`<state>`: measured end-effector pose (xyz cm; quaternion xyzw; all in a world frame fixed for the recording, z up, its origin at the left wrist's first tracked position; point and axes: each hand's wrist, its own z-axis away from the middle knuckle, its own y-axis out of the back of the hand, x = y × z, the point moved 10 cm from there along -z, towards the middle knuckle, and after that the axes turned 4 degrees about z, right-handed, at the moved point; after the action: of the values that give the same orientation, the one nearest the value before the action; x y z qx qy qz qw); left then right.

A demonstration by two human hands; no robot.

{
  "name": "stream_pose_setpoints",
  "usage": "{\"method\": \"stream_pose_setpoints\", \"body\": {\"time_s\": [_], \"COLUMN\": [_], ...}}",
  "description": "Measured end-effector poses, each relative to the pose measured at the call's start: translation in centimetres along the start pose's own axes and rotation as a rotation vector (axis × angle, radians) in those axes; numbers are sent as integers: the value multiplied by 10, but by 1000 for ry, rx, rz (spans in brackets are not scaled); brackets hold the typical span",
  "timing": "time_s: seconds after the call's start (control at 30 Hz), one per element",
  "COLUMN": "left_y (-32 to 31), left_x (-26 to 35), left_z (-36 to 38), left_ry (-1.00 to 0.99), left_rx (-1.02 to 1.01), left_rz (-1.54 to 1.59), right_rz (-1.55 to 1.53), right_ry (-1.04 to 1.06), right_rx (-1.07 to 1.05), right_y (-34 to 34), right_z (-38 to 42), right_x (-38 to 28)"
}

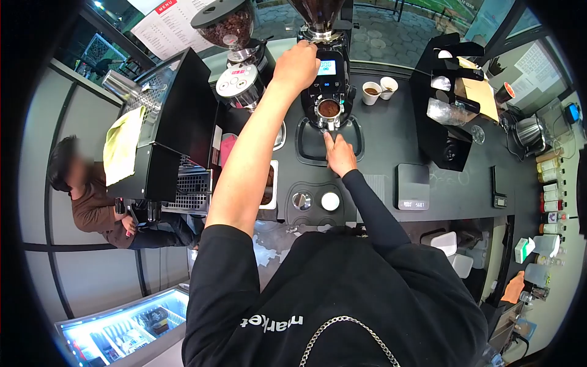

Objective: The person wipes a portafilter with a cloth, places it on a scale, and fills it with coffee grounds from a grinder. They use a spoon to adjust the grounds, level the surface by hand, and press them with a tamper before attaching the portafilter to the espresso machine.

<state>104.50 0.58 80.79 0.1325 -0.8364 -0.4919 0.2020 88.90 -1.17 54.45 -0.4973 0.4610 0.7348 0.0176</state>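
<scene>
My right hand (340, 156), below a black sleeve, grips the handle of a portafilter (329, 110), index finger laid along it. Brown ground coffee (329, 108) fills its basket, which sits under the black coffee grinder (342, 82) with a lit display. My left hand (296, 66) is raised at the grinder's upper left, just below the bean hopper (318, 15). Its fingers are curled closed, and what they hold, if anything, is hidden. Under the portafilter lies a black tray (351, 145).
To the left stand a second grinder (238, 82) and a black espresso machine (165, 122) with a yellow cloth (122, 144). Two paper cups (371, 93) and a scale (413, 187) are to the right. A tamping mat (315, 211) lies in front. A person (98, 205) sits far left.
</scene>
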Motion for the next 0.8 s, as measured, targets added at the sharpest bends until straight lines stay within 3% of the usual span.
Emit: {"method": "stream_pose_setpoints", "body": {"time_s": [0.53, 0.6, 0.63, 0.67, 0.73, 0.77, 0.8], "left_y": [-6, -3, -9, -5, 6, -5, -9], "left_x": [-5, -4, -8, -6, -8, -7, -9], "left_z": [0, -1, -3, -1, -17, -2, -4], "left_ry": [21, 4, 27, 13, 17, 43, 32], "left_rx": [-56, -31, -80, -27, -17, -79, -79], "left_rz": [23, 15, 12, 32, 16, 24, 3], "right_rz": [59, -68, 58, -26, 25, 152, 89], "right_ry": [-10, -80, 29, -24, -41, 65, 5], "right_rx": [16, -90, 4, -104, -16, 102, 17], "right_y": [-5, 0, 3, -1, -5, -1, -2], "right_z": [9, 3, 3, 6, 0, 1, -2], "right_x": [7, 1, -7, 1, 6, 3, 4]}}
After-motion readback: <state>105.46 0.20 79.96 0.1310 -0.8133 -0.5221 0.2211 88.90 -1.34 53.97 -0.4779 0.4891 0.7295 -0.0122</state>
